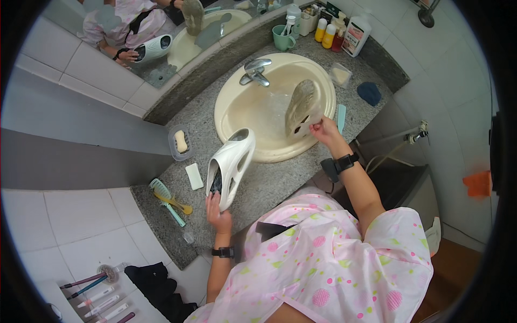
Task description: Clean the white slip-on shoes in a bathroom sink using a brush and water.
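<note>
My left hand (219,216) grips one end of a white slip-on shoe (229,159) with cut-outs and a dark insole, over the counter and the near left rim of the sink. Between the thumb and fingers of my right hand (324,131) is a second shoe (301,107), tilted over the basin with its grimy sole in sight. Both shoes seem to be a pair. The cream oval sink (258,121) has a chrome faucet (255,72) at its back; I cannot tell whether the basin holds water.
Around the sink on the granite counter are a soap dish (174,150), a pale bar (194,176), hairbrush (161,187), teal comb (341,117), and dark blue cloth (368,93). A green mug (283,38) and several bottles (357,35) line the back beneath a mirror (133,36).
</note>
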